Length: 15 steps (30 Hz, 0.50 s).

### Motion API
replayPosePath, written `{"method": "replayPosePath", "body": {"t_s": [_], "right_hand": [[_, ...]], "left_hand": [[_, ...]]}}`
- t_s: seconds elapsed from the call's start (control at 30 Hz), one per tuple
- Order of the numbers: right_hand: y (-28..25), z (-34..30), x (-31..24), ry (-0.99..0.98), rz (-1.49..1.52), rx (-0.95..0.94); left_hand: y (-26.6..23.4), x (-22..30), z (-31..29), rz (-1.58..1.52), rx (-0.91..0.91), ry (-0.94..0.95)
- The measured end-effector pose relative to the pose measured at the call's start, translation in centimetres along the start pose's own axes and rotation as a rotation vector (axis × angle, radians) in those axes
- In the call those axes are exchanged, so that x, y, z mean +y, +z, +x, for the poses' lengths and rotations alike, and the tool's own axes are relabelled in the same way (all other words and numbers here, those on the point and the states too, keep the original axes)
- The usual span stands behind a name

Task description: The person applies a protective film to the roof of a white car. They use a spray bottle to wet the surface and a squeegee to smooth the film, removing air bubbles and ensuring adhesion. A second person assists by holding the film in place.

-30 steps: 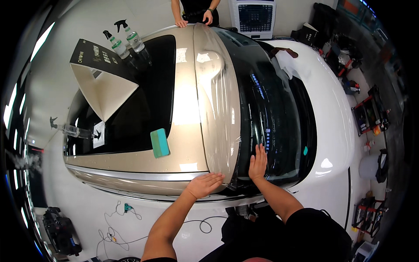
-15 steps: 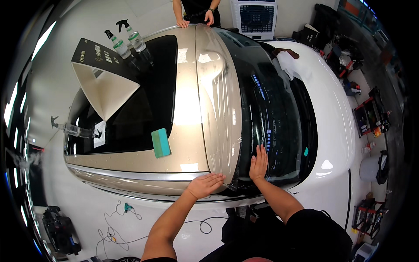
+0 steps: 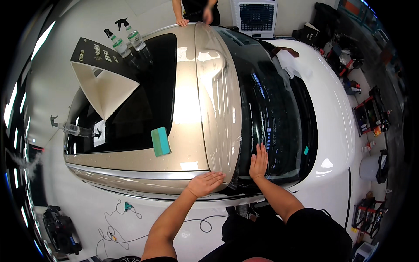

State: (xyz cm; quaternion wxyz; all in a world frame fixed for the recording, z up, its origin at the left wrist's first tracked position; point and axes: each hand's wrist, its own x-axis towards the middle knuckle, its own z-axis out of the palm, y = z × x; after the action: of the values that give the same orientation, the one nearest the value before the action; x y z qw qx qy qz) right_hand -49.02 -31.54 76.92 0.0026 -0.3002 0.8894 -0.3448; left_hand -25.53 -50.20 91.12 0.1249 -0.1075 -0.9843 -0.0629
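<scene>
A car with a gold-coloured roof (image 3: 187, 100) stands before me. Along the roof's front strip lies a sheet of clear film (image 3: 218, 113), wrinkled and bulging in places. My left hand (image 3: 206, 184) rests flat on the film's near corner by the roof's side edge, fingers stretched out, holding nothing. Against the near part of the dark windshield (image 3: 279, 131), my right hand (image 3: 259, 162) is laid with fingers extended and also empty. On the roof behind my left hand sits a teal and olive squeegee card (image 3: 161, 142).
On the dark glass roof stand a folded black-and-white box (image 3: 102, 85) and spray bottles (image 3: 136, 38); another spray bottle (image 3: 74, 130) lies there. A co-worker's hand (image 3: 182, 22) touches the far roof edge. A white cloth (image 3: 288, 63) lies by the hood (image 3: 331, 113). Cables (image 3: 205, 225) cross the floor.
Across the car, the co-worker's other hand has moved and is now blurred by motion. Both my hands stay where they were.
</scene>
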Motion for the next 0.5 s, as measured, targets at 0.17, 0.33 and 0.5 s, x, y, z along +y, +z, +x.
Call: {"method": "replayPosePath", "body": {"t_s": [0.17,0.33,0.5], "right_hand": [[0.05,0.2,-0.2,0.009,0.036,-0.006],[-0.06,0.15,-0.09,0.01,0.03,-0.008],[0.05,0.09,-0.06,0.012,0.033,-0.015]], "left_hand": [[0.29,-0.08,-0.12,-0.005,0.018,-0.007],[-0.03,-0.17,0.14,0.005,0.008,0.005],[0.09,0.02,0.02,0.003,0.021,-0.004]]}}
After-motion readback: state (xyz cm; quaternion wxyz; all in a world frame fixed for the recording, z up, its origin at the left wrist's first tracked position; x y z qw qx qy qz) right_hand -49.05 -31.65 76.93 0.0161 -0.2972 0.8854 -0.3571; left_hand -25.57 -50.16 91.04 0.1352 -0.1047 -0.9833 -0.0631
